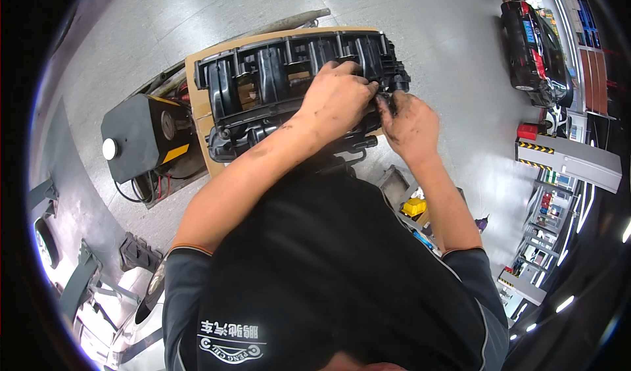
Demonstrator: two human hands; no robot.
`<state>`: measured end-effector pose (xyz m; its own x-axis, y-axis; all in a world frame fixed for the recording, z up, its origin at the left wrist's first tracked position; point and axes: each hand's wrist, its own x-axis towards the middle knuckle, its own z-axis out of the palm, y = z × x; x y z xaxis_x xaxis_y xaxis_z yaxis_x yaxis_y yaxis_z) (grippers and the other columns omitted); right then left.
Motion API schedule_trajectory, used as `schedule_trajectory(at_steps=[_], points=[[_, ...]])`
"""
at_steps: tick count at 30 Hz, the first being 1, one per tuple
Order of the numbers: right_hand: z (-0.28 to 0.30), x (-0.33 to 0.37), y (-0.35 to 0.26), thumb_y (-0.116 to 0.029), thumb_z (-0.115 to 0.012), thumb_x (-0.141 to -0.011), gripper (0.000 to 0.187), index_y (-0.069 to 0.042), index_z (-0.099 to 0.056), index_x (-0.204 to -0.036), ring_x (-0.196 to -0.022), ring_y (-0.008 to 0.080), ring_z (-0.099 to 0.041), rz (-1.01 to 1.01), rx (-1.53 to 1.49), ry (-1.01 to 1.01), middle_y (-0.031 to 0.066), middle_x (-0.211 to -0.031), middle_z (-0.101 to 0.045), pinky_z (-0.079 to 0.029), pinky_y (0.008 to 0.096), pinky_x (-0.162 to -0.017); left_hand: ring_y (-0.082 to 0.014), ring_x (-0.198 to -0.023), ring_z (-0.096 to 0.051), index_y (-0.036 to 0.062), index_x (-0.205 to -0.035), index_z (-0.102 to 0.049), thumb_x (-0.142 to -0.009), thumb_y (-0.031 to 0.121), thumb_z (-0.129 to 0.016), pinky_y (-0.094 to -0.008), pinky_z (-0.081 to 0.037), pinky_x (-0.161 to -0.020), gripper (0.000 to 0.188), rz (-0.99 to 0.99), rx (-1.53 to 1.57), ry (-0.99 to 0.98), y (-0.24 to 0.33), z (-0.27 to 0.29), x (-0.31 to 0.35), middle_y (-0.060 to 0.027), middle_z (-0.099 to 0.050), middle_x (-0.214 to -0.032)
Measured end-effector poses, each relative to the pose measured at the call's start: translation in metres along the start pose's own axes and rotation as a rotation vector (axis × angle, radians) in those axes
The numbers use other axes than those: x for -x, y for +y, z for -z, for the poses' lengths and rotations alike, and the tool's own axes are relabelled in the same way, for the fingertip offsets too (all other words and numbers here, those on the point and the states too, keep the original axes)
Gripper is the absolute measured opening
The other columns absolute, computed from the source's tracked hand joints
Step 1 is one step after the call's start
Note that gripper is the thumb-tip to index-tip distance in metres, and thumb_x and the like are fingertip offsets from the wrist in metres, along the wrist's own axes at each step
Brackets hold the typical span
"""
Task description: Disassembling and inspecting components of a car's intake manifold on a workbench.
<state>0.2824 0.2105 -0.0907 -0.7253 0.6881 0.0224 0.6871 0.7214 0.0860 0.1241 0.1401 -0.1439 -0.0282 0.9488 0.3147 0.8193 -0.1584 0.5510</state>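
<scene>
A black plastic intake manifold (271, 75) with several runners lies on a flat piece of cardboard (202, 111) in front of me. My left hand (338, 98) reaches across its right half, with the fingers curled down onto it. At the manifold's right end, my right hand (411, 124) is closed, thumb and fingers drawn together near a small fitting. Both hands' fingertips come close to each other there. Whatever the right fingers pinch is too small and covered to make out. Dark grime marks both hands.
Left of the cardboard stands a dark boxy unit (135, 137) with a white cap and cables. A tray with a yellow item (414, 206) sits below my right forearm. Lift arms (82, 275) are at lower left; a black car (536, 55) is at far right.
</scene>
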Motion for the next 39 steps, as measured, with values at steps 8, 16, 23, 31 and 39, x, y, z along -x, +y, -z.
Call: schedule_trajectory(at_steps=[8,16,23,31,39], points=[[-0.003,0.007,-0.005,-0.026,-0.064,-0.090,0.020,-0.006,-0.061,-0.086,-0.074,0.0344,-0.064,0.080,-0.051,0.106,0.0146,-0.078,-0.062,-0.053,0.0434,-0.067,-0.0235,-0.113,-0.059,0.0091,-0.113,-0.071,-0.080,0.025,-0.073,-0.0413,-0.046,-0.091,0.037,0.005,-0.035,-0.016,0.001,0.001,0.000,-0.0018,-0.072,-0.102],[0.013,0.002,-0.004,-0.023,-0.057,-0.093,0.018,-0.004,-0.060,-0.093,-0.078,0.0357,-0.066,0.097,0.021,-0.091,0.0174,-0.084,-0.064,-0.055,0.0456,-0.069,-0.0242,-0.113,-0.059,0.0086,-0.111,-0.071,-0.082,0.025,-0.071,-0.0425,-0.047,-0.091,0.033,0.011,-0.028,-0.016,0.003,0.002,-0.001,-0.0025,-0.072,-0.101],[0.007,-0.001,0.000,-0.026,-0.055,-0.095,0.025,-0.004,-0.063,-0.086,-0.065,0.0374,-0.067,0.058,0.008,-0.166,0.0194,-0.074,-0.066,-0.055,0.0460,-0.062,-0.0238,-0.110,-0.060,0.0089,-0.103,-0.071,-0.082,0.026,-0.070,-0.0429,-0.048,-0.088,0.027,-0.001,-0.002,0.040,0.000,-0.004,0.001,-0.0032,-0.071,-0.096],[0.005,-0.002,-0.001,-0.031,-0.054,-0.096,0.033,-0.006,-0.062,-0.076,-0.060,0.0379,-0.065,0.029,0.093,-0.129,0.0181,-0.065,-0.064,-0.053,0.0457,-0.058,-0.0233,-0.106,-0.061,0.0096,-0.105,-0.073,-0.083,0.026,-0.068,-0.0414,-0.048,-0.088,0.028,0.011,0.009,0.056,0.001,-0.006,0.000,-0.0057,-0.070,-0.096],[0.007,0.001,0.010,-0.024,-0.067,-0.088,0.023,-0.005,-0.061,-0.077,-0.068,0.0341,-0.064,0.191,-0.090,0.139,0.0149,-0.075,-0.064,-0.051,0.0435,-0.061,-0.0228,-0.107,-0.060,0.0096,-0.107,-0.074,-0.083,0.026,-0.069,-0.0400,-0.047,-0.089,0.030,0.030,0.004,0.033,0.001,-0.004,0.001,-0.0044,-0.072,-0.096]])
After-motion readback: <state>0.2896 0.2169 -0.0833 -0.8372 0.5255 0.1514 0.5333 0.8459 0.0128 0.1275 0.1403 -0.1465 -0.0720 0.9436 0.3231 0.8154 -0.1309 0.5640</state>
